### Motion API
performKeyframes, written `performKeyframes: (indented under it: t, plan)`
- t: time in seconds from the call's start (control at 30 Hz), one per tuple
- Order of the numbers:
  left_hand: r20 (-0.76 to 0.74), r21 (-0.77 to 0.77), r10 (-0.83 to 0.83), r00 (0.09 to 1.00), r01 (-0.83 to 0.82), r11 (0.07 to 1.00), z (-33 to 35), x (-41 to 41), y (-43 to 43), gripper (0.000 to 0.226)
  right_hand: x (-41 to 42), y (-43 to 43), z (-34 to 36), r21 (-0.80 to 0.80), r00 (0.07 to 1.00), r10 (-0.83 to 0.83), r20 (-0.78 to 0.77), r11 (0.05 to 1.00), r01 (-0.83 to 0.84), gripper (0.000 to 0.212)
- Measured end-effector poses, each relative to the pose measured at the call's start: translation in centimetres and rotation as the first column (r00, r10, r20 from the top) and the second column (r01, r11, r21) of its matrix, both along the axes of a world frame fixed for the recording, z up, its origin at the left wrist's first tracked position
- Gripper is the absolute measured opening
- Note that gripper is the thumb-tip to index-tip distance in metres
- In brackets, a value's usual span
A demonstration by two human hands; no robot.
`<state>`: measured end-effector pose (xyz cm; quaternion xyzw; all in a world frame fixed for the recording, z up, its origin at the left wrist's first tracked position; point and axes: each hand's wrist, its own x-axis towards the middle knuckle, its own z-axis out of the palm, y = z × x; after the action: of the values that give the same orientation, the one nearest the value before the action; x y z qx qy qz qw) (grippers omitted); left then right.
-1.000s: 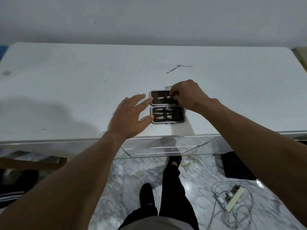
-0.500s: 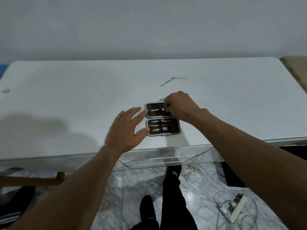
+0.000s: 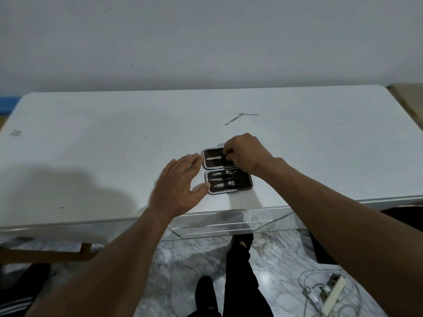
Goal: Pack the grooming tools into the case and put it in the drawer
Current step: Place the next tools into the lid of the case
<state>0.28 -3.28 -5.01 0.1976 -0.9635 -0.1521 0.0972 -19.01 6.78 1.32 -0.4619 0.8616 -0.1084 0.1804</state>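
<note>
A small black grooming case (image 3: 248, 186) with a silver rim lies open flat near the front edge of the white table (image 3: 91, 145). Its near half holds several metal tools (image 3: 223, 179) in loops. In the far half lies one slim metal tool (image 3: 213, 158). My right hand (image 3: 245, 154) is over the far half, fingers curled and pinching the right end of that tool. My left hand (image 3: 180, 186) rests open on the table at the case's left side, fingertips and thumb touching its rim.
Two thin metal tools (image 3: 240, 117) lie crossed farther back on the table. A mirrored drawer front (image 3: 229, 225) runs below the table edge. On the marble floor are a white power strip with cables (image 3: 329, 294) and my legs (image 3: 238, 282).
The view has tilted up a little, so the table sits lower in frame. My left hand has moved closer and now touches the case's left rim. The right hand stays on the far half's tool.
</note>
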Motion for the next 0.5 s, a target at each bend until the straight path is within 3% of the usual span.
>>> performKeyframes:
  t: [0.5]
  plan:
    - [0.01, 0.053, 0.013, 1.0, -0.013, 0.998, 0.3, -0.07, 0.07, 0.07, -0.23, -0.23, 0.85, 0.064, 0.998, 0.058, -0.019, 0.996, -0.057, 0.015]
